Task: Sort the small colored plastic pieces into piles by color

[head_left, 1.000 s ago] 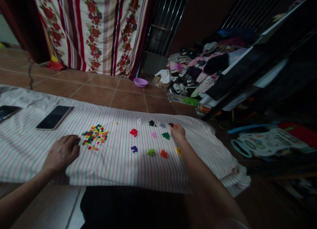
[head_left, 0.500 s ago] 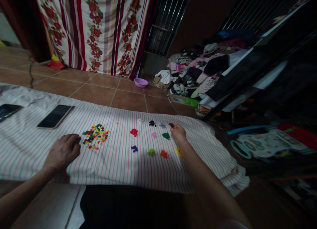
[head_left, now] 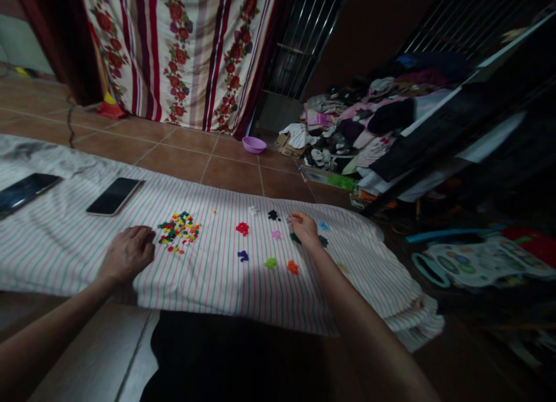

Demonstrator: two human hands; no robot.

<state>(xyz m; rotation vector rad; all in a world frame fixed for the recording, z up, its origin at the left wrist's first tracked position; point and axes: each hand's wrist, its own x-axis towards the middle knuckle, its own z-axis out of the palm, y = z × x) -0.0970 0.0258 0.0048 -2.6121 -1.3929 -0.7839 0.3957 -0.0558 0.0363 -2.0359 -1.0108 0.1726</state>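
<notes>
My right hand (head_left: 305, 229) is over the right part of the striped cloth, its thumb and fingers pinched together beside a few grey pieces (head_left: 290, 220). What the pinch holds, if anything, is too small to make out. Partly behind the hand lies a dark green pile (head_left: 294, 238). My left hand (head_left: 130, 251) rests on the cloth, fingers loosely bent and apart, just left of a mixed heap of small bead-like pieces (head_left: 179, 231). Single-colour piles stand between: red (head_left: 242, 229), black (head_left: 273, 215), pink (head_left: 276, 235), purple (head_left: 242, 255), lime green (head_left: 270, 263) and orange (head_left: 293, 267).
Two phones (head_left: 115, 196) lie at the left of the striped cloth (head_left: 195, 286). Blue pieces (head_left: 323, 225) are beyond my right wrist. On the tiled floor are a purple basin (head_left: 254, 145) and a clothes heap (head_left: 347, 124). A floral curtain (head_left: 195, 54) hangs behind.
My right hand has shifted slightly left relative to the piles, from dark brown pieces to the grey ones. The left hand stays by the mixed heap. The whole view has shifted a little.
</notes>
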